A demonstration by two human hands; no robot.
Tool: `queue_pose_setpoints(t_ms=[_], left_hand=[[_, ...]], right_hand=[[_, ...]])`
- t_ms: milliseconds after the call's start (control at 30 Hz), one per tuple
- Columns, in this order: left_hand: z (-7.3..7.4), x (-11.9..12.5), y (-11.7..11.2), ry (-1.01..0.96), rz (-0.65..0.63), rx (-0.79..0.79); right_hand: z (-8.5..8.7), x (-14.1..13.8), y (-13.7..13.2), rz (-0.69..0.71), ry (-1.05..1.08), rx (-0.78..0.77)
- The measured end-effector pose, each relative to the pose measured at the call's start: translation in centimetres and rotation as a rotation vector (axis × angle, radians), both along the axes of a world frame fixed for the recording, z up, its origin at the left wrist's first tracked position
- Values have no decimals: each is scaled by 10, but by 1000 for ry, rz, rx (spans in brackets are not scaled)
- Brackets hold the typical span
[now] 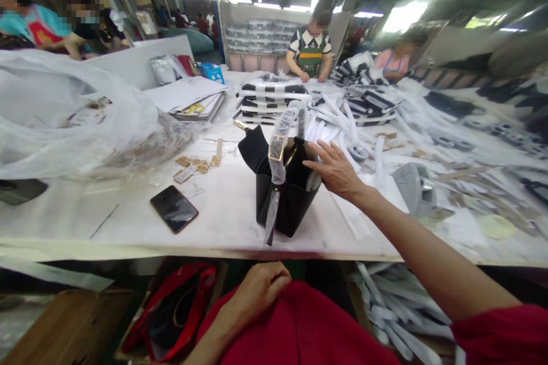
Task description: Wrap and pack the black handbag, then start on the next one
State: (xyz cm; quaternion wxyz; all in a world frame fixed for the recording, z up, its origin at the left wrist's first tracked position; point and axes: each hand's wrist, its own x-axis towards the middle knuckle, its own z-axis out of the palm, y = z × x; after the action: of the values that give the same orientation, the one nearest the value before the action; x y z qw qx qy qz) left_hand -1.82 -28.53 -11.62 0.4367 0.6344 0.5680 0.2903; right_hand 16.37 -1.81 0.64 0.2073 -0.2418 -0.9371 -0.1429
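Note:
A black handbag (287, 211) stands on the white-covered table in front of me, its flap folded out to the left with a gold clasp at the tip. Clear plastic wraps its handle strap (280, 131), which carries a gold buckle. My right hand (336, 171) lies at the bag's right rim, fingers stretched and apart, fingertips at the opening. Low against my red shirt, my left hand (265, 285) is loosely curled, away from the bag, with nothing seen in it. A phone (174, 209) lies left of the bag, and paper tags (194, 166) are scattered behind it.
Stacked wrapped bags (269, 97) and white foam-like rolls (334, 114) sit behind the bag. A grey tape dispenser (413, 188) stands to the right. Plastic sheeting (77, 114) heaps up on the left. Co-workers stand across the table. The table's front edge (192, 254) is near me.

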Motion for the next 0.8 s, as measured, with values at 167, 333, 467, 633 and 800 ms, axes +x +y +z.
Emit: queue_pose_setpoints(t_ms=[167, 333, 467, 633, 800], left_hand=[[16, 14, 20, -64, -97, 73], [14, 10, 41, -78, -24, -46], [12, -22, 50, -45, 180, -81], [14, -76, 86, 20, 499, 101], [17, -100, 146, -228, 575, 96]], right_hand=[[-9, -1, 2, 1, -103, 30], [-10, 4, -51, -123, -50, -22], [-12, 0, -105, -116, 35, -133], [-29, -32, -145, 79, 63, -336], [-42, -67, -146, 101, 206, -524]])
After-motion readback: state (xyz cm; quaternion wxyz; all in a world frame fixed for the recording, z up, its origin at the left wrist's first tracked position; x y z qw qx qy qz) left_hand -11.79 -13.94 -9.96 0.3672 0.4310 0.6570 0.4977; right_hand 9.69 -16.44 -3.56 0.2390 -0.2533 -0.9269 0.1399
